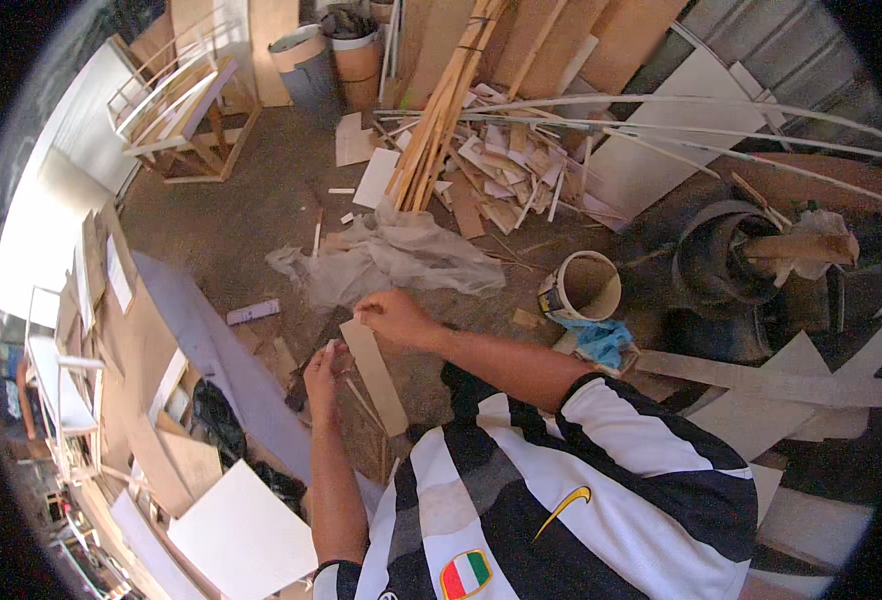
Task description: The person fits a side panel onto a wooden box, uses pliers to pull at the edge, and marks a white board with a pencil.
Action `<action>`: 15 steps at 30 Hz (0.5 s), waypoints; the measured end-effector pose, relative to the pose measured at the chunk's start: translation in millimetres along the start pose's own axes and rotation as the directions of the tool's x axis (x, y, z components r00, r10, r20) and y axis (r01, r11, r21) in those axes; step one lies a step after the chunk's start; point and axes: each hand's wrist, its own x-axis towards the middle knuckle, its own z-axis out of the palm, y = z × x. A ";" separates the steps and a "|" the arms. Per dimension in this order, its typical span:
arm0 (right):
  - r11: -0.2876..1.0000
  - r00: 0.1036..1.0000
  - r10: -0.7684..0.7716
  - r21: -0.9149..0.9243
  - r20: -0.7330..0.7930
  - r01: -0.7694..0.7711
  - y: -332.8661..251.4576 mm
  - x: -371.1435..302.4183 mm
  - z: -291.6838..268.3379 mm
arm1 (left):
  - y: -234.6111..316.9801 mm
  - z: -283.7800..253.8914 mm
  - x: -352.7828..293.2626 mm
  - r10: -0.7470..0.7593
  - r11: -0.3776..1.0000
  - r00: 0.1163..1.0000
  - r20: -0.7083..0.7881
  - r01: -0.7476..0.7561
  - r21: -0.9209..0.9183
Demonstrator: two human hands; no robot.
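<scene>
My right hand (396, 318) reaches across the middle with its fingers closed at the upper end of a narrow, flat light-brown wood strip (376, 380). The strip slants down toward my body. Just left of it is my left hand (323, 378), raised, with thumb and fingers pinched together. Whatever the left fingers hold, if anything, is too small to make out. Beyond my hands lies a crumpled sheet of clear plastic (391, 255) on the floor.
A white bucket (581, 285) with a blue rag (604, 342) beside it stands to the right. Long wood sticks (451, 110) lean over a heap of offcuts (511, 165). Boards (241, 530) lie at the left, near a wooden frame (196, 125). Tires (726, 255) sit farther right.
</scene>
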 end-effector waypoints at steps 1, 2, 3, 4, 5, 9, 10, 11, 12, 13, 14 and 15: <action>0.999 0.999 0.030 0.017 -0.026 -0.029 4.4 4.7 -10.3 | 0.3 11.8 14.2 -0.004 1.000 1.000 0.008 0.004 0.008; 0.998 0.997 0.060 0.036 -0.052 -0.058 9.4 11.4 -22.7 | -1.3 24.0 28.6 -0.024 1.000 0.999 0.028 0.024 -0.001; 0.997 0.996 0.068 0.041 -0.062 -0.066 15.0 19.4 -37.4 | -1.6 36.0 42.8 -0.044 0.999 0.998 0.047 0.045 -0.010; 0.982 0.984 0.176 0.074 -0.018 -0.174 14.1 25.3 -54.3 | 3.9 50.5 54.2 -0.053 0.999 0.997 0.060 0.053 0.004; 0.954 0.960 0.279 0.104 0.031 -0.281 15.5 31.4 -69.6 | 8.6 65.5 64.8 -0.047 0.999 0.996 0.075 0.045 0.027; 0.962 0.963 0.258 0.110 -0.076 -0.249 47.6 55.0 -126.3 | 28.9 129.2 111.6 -0.075 0.994 0.988 0.132 0.064 0.087; 0.961 0.956 0.270 0.089 -0.115 -0.261 52.5 58.7 -140.7 | 34.4 144.7 122.4 -0.081 0.993 0.986 0.144 0.067 0.097; 0.959 0.947 0.282 0.069 -0.154 -0.275 56.2 62.6 -154.2 | 39.4 160.3 133.6 -0.062 0.994 0.981 0.182 0.044 0.103; 0.956 0.942 0.293 0.074 -0.164 -0.284 65.8 67.5 -165.3 | 43.5 175.1 143.7 -0.044 0.994 0.975 0.219 0.021 0.107; 0.968 0.943 0.253 0.056 -0.216 -0.246 76.5 72.3 -177.1 | 47.6 189.2 152.6 -0.049 0.993 0.971 0.233 0.022 0.116; 0.977 0.940 0.212 0.035 -0.266 -0.210 86.5 75.9 -186.8 | 51.1 202.7 160.8 -0.047 0.995 0.964 0.262 0.021 0.101; 0.975 0.935 0.221 0.040 -0.278 -0.218 96.2 77.5 -195.1 | 53.9 215.0 167.9 -0.046 0.996 0.956 0.291 0.021 0.086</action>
